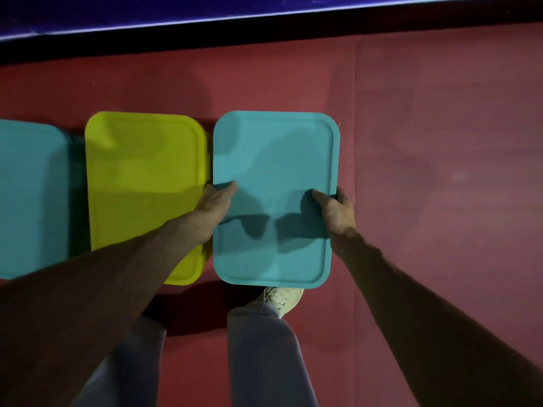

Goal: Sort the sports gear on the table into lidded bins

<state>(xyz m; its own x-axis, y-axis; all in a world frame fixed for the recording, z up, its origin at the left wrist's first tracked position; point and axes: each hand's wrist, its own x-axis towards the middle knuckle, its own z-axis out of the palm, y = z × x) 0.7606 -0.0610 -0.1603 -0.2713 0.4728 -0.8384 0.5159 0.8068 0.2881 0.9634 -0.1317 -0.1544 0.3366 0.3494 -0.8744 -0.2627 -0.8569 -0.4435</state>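
**Last lid in hand**

Three bins stand in a row on the red floor [440,171]. At the left edge, the far teal lid [29,195] covers its bin. Just beside it, the yellow lid [141,177] sits on its own.

My left hand [216,204] grips the left edge of the near teal lid [276,160], thumb on top. My right hand [335,210] grips the right edge the same way. I cannot tell whether this lid is pressed home.

No gear or table shows, so I judge the sorting nearly done, with only this lid left to seat.
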